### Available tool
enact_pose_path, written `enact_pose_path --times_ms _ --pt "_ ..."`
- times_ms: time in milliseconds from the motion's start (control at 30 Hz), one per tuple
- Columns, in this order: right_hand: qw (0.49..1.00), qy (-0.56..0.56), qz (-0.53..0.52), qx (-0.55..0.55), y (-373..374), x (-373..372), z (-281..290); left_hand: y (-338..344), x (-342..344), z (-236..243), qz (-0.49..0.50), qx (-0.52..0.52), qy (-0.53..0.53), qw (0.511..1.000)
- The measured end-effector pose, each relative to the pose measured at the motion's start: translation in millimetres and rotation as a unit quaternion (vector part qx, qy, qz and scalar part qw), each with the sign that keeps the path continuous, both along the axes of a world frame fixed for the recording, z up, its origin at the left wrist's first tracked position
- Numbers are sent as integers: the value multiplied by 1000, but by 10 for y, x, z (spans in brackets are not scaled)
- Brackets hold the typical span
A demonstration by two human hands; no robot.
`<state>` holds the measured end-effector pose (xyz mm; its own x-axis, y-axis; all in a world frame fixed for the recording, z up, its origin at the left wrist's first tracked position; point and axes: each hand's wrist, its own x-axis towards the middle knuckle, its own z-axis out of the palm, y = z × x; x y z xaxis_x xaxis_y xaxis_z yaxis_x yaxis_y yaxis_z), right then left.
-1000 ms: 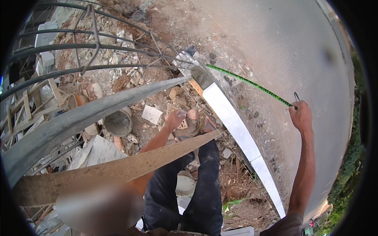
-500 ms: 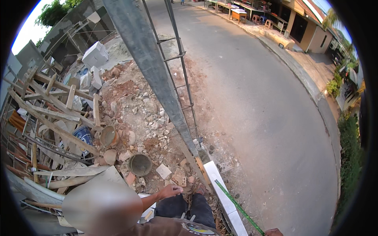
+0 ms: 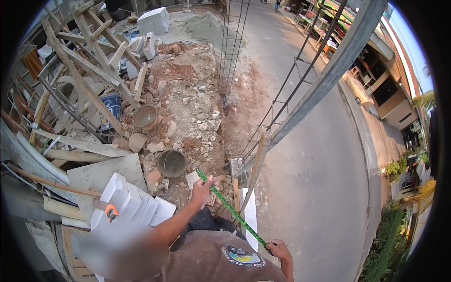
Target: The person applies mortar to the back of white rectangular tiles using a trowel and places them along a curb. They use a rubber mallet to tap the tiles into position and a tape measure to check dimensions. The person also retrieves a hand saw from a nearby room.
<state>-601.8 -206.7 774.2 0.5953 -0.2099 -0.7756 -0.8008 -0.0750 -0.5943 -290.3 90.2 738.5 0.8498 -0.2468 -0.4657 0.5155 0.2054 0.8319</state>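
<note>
A green tape measure blade is stretched slantwise in front of my body. My left hand is closed on it near its free end, which sticks out past the fingers. At the lower right, my right hand grips the other end; a small dark part shows by its fingers, but I cannot make out the case. Beneath and beside the blade lies a row of white blocks, partly hidden by the tape and a wooden strip. A blurred patch covers my left upper arm.
A grey metal post and a rebar cage slant up at right. White blocks with an orange-handled tool lie left. Beyond are a mortar bucket, rubble, timber and the road.
My left hand has come forward and taken hold of the tape near its free end. The tape has lifted off the white blocks. The view has turned, shifting the post rightward.
</note>
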Motion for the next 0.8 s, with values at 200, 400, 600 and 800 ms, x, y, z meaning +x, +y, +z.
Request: enact_pose_path --times_ms 200,400,600,800 --pt "988 -142 54 41 676 1415 -362 408 114 67 70 -3 -54 996" --pt "974 -187 130 18 1799 2486 110 537 -429 137 9 35 -15 999" --pt "949 -271 156 35 2428 2499 87 867 -584 -49 117 -94 71 986" --pt "933 -235 273 25 2481 2303 404 1526 -580 -115 250 -340 217 880"
